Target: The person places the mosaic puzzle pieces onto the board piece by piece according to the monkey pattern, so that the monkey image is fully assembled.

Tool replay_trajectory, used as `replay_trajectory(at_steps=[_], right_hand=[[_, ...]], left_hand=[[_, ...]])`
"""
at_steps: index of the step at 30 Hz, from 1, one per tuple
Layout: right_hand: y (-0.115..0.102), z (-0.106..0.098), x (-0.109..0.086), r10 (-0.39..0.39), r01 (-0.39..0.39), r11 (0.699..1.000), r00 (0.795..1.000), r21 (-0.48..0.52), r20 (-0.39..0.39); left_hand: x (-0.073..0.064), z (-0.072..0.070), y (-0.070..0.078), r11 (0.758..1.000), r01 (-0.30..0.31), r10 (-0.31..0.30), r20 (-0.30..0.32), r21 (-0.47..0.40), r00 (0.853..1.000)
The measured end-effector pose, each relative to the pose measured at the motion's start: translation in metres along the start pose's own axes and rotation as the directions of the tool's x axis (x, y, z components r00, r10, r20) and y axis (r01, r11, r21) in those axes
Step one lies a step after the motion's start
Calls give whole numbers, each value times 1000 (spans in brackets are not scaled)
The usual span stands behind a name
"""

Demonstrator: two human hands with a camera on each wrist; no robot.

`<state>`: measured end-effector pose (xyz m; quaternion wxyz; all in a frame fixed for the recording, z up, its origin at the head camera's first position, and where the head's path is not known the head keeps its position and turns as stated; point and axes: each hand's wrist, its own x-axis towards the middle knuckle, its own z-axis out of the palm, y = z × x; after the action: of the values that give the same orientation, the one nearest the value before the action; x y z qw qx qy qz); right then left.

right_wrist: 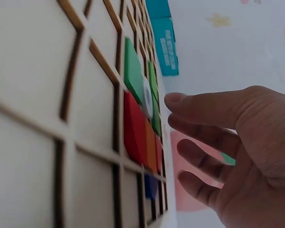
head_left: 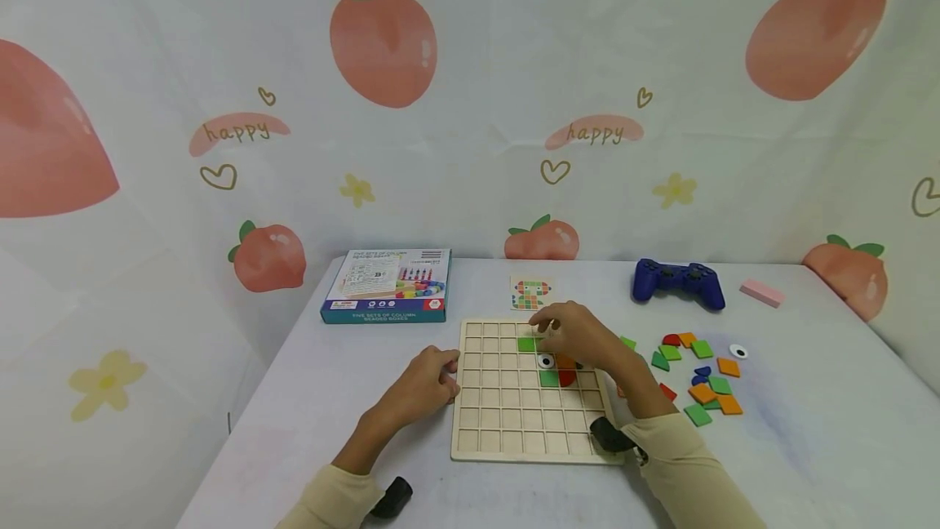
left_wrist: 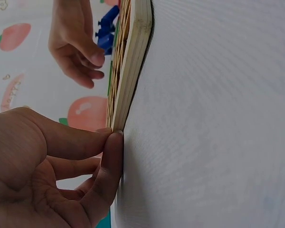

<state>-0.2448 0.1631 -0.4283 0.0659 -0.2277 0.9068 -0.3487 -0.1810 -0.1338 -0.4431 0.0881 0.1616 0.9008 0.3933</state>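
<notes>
A wooden grid board (head_left: 512, 419) lies flat on the table. My left hand (head_left: 426, 382) pinches its left edge between thumb and index finger, as the left wrist view shows closely. Over the far part of the board hovers my right hand (head_left: 576, 333), fingers loosely bent, with no piece visible between them. Set in the grid are a green tile (head_left: 526, 344), a white eye tile (head_left: 546, 361), another green tile (right_wrist: 133, 71), a red rounded tile (right_wrist: 134, 130), an orange tile (right_wrist: 151, 145) and a blue piece (right_wrist: 151, 186). The right hand hides some cells in the head view.
Several loose coloured tiles (head_left: 702, 393) lie right of the board, with a loose eye tile (head_left: 738, 352). Behind the board is a pattern card (head_left: 530, 294). A boxed set (head_left: 387, 286), a blue game controller (head_left: 677, 282) and a pink block (head_left: 762, 293) stand farther back.
</notes>
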Motion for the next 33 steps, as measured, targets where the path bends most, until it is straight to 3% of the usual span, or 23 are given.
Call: replay_trajectory(at_steps=[18,33], right_hand=[[36,-41,-25,185,-187,982,980,-23,-68],[59,-65,-46,306,-307,949,952,-73,-22]], left_hand=[[-1,0,0,1000,9,-9,1,15,1000],[-1,-1,0,1000,21,-21,3,22,1000]])
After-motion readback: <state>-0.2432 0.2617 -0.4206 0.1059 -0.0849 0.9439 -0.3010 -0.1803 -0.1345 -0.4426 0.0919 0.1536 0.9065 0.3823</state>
